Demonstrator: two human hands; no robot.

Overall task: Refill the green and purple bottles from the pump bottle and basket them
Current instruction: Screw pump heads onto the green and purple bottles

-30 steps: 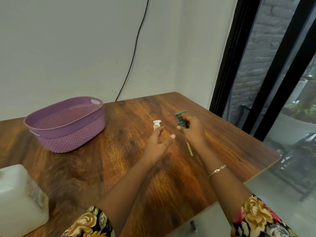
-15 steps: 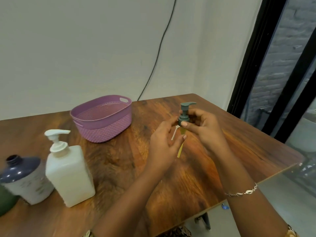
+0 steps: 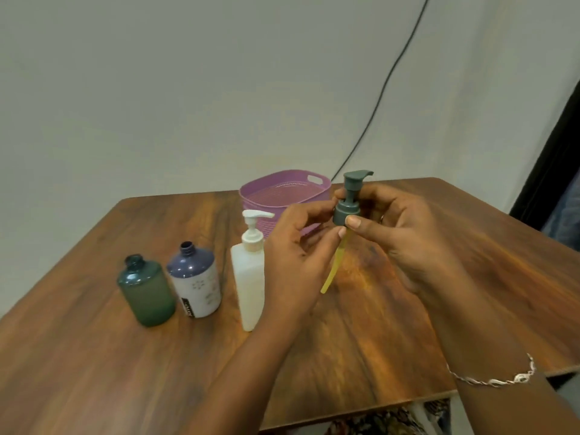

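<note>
Head view

A grey-green plastic pump head with a yellow dip tube is held upright above the brown wooden bench.

The grip of the right hand is clamped on the collar, thumb in front. The grip of the left hand is pinched under the collar, at the tube's top. The tube is seen slanting down and leftwards.

A frosted green round bottle is stood at bench left, neck open. A purple-shouldered, white-bodied round bottle is stood just beside it, neck open. A white rectangular pump bottle is stood to their right, partly hidden by the left hand.

A purple woven-pattern plastic basket is set behind the pump bottle

A silver chain bracelet is noted on the right wrist
</note>
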